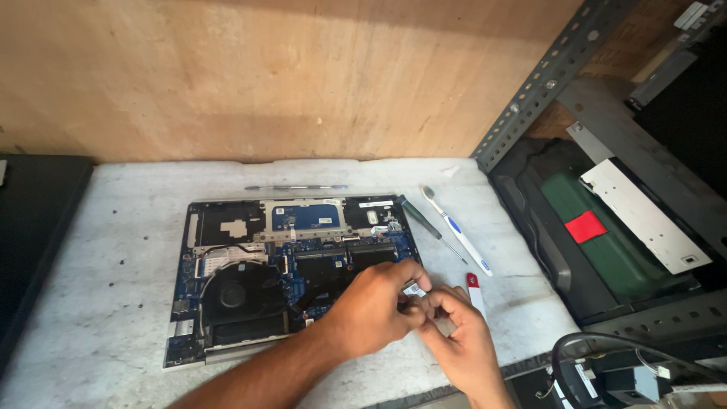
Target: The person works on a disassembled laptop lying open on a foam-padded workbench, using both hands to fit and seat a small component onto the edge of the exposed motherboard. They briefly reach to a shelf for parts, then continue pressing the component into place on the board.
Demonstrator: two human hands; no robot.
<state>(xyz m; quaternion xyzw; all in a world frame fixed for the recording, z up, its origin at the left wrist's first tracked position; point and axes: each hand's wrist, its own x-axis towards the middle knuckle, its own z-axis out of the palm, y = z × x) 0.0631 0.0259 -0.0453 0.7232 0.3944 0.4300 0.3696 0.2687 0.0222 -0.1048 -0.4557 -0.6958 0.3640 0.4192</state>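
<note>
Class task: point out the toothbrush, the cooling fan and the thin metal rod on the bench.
toothbrush (455,227): head view, middle of its blue-and-white handle.
cooling fan (232,294): head view, its round hub.
thin metal rod (295,187): head view, its middle.

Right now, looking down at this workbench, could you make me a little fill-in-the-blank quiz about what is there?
1. The opened laptop lies on a pale ____ slab.
2. The toothbrush lies to the ____ of the laptop.
3. Both hands, the left hand and the right hand, pinch a small ____ part between their fingers.
4. The round black fan sits in the laptop's ____ half.

Missing words: stone; right; white; left
</note>
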